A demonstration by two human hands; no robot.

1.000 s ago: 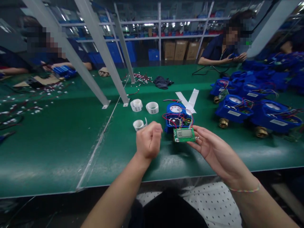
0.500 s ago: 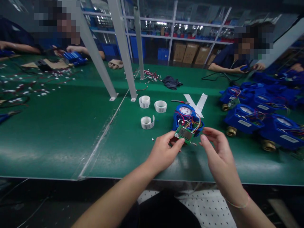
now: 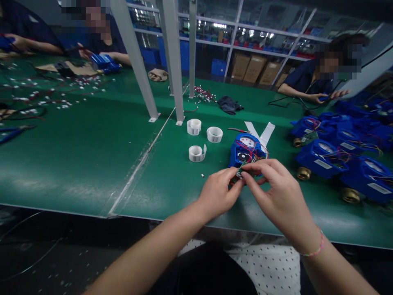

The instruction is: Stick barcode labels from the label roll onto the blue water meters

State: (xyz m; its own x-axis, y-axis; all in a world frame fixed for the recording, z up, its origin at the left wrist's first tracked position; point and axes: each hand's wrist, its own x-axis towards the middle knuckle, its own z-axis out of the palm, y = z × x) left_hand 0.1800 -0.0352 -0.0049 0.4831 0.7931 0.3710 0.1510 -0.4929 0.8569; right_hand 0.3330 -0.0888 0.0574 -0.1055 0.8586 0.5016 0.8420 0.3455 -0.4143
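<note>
A blue meter housing [image 3: 236, 148] with a round white dial and coloured wires sits on the green table. Just in front of it, my left hand [image 3: 220, 189] pinches a small green circuit board [image 3: 241, 168], now tilted nearly edge-on. My right hand [image 3: 273, 182] has its thumb and fingertips closed at the board's upper right side; whether a wire is also between them is too small to tell. Wires run from the housing towards the board, and my right fingers hide part of them.
Label rolls [image 3: 195, 153] lie left of the housing. Behind it are red-handled pliers [image 3: 238, 130] and white strips [image 3: 267, 134]. Several blue meters [image 3: 322, 157] with brass fittings crowd the right. Metal posts [image 3: 175, 61] rise at centre-left. Other people sit across the table.
My right hand has moved left onto the board and its fingers have closed. The board has turned from face-up to nearly edge-on. The whole view has shifted slightly.
</note>
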